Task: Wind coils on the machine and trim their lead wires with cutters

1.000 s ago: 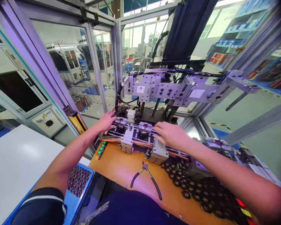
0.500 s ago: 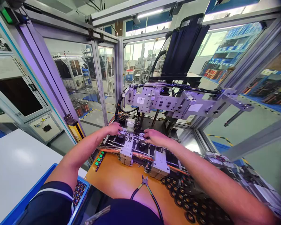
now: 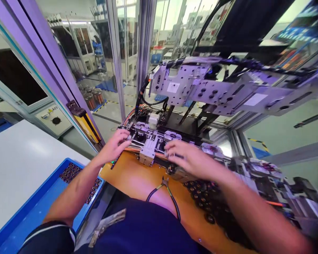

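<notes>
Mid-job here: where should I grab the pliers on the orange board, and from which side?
I'd grip the pliers by both dark handles, from above on the side of the dark shirt: they spread open that way on the orange board, while the jaws point away.

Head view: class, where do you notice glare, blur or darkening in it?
Head view: a pale sheen lies on the orange worktop; head view: the right forearm blurs toward the lower right; head view: the upper right corner falls dark.
</notes>
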A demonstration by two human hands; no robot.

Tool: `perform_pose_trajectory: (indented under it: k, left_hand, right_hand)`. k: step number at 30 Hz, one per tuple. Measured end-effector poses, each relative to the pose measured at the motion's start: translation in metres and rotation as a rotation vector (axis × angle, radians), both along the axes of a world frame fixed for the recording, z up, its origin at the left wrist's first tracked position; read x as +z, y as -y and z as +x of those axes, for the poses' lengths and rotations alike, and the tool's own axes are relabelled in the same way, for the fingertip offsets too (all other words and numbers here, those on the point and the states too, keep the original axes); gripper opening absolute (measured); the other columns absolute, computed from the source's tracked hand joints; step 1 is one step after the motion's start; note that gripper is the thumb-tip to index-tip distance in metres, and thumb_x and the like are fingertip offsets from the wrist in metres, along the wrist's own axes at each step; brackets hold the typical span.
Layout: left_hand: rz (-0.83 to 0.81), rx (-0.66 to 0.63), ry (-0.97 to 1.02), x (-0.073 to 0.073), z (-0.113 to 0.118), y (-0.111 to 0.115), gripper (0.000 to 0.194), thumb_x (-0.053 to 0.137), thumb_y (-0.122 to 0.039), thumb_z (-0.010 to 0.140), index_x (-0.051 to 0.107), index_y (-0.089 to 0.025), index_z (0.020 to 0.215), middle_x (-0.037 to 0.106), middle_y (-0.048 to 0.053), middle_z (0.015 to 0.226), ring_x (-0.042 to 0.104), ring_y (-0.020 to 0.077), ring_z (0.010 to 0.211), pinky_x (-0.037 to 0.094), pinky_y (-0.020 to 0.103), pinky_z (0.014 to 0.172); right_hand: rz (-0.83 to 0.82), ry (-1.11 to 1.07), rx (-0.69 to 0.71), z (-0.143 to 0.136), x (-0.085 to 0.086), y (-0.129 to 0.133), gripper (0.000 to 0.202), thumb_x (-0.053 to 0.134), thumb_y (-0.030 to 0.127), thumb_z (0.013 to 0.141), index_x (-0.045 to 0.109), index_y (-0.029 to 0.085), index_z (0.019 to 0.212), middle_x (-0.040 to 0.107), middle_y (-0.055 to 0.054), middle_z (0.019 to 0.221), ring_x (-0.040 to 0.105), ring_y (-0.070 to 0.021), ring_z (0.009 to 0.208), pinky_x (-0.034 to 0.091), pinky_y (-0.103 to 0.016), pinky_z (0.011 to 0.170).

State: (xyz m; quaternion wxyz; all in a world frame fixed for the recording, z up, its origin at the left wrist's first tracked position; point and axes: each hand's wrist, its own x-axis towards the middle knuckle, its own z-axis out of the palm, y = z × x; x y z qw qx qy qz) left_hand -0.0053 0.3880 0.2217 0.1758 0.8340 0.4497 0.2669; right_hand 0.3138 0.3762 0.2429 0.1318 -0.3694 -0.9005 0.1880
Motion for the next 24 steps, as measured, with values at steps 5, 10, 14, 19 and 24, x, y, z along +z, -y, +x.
perform_pose_trajectory:
  k: [5, 10, 14, 19, 24]
  left_hand:
    - [-0.127, 0.034, -0.064, -0.098, -0.002, 0.066, 0.015, 0.058, -0.021, 0.090, 0.068, -0.015, 0.080, 0.069, 0.008, 0.084, 0.067, 0.0173, 0.080, 0.056, 0.030, 0.076]
    - [-0.074, 0.115, -0.142, -0.142, 0.017, 0.070, 0.007, 0.065, -0.019, 0.084, 0.069, -0.015, 0.088, 0.071, 0.014, 0.103, 0.068, 0.0241, 0.095, 0.056, 0.039, 0.086]
    - [0.070, 0.084, -0.138, -0.107, 0.010, 0.076, 0.016, 0.062, -0.025, 0.088, 0.068, -0.015, 0.098, 0.069, 0.017, 0.109, 0.066, 0.0270, 0.102, 0.055, 0.045, 0.089]
    - [0.234, -0.145, -0.089, -0.014, 0.050, 0.023, 0.027, 0.063, -0.035, 0.089, 0.065, -0.019, 0.111, 0.069, 0.010, 0.110, 0.062, 0.0235, 0.109, 0.048, 0.045, 0.101]
    - [0.234, -0.462, -0.334, 0.046, 0.184, -0.060, 0.038, 0.060, -0.034, 0.090, 0.061, -0.011, 0.120, 0.062, 0.017, 0.124, 0.049, 0.0289, 0.125, 0.042, 0.049, 0.106]
  right_hand:
    - [-0.053, -0.003, 0.075, -0.067, -0.093, 0.069, 0.012, 0.056, 0.018, 0.092, 0.066, 0.017, 0.085, 0.066, -0.005, 0.088, 0.064, -0.0150, 0.083, 0.053, -0.027, 0.077]
    - [0.065, -0.030, -0.066, -0.089, -0.135, 0.075, 0.014, 0.055, 0.019, 0.094, 0.066, 0.014, 0.101, 0.068, -0.010, 0.106, 0.065, -0.0209, 0.098, 0.054, -0.038, 0.085]
    - [0.250, -0.099, -0.237, -0.004, -0.087, 0.095, 0.025, 0.048, 0.022, 0.096, 0.067, 0.019, 0.112, 0.066, -0.015, 0.120, 0.062, -0.0279, 0.111, 0.051, -0.046, 0.096]
    - [0.324, 0.225, -0.624, 0.144, -0.013, 0.080, 0.026, 0.055, 0.032, 0.091, 0.068, 0.018, 0.109, 0.063, -0.018, 0.123, 0.060, -0.0329, 0.113, 0.048, -0.048, 0.101]
    - [0.140, 0.383, -0.765, 0.225, 0.003, 0.022, 0.026, 0.071, 0.031, 0.081, 0.069, 0.014, 0.101, 0.064, -0.018, 0.118, 0.062, -0.0319, 0.106, 0.051, -0.047, 0.095]
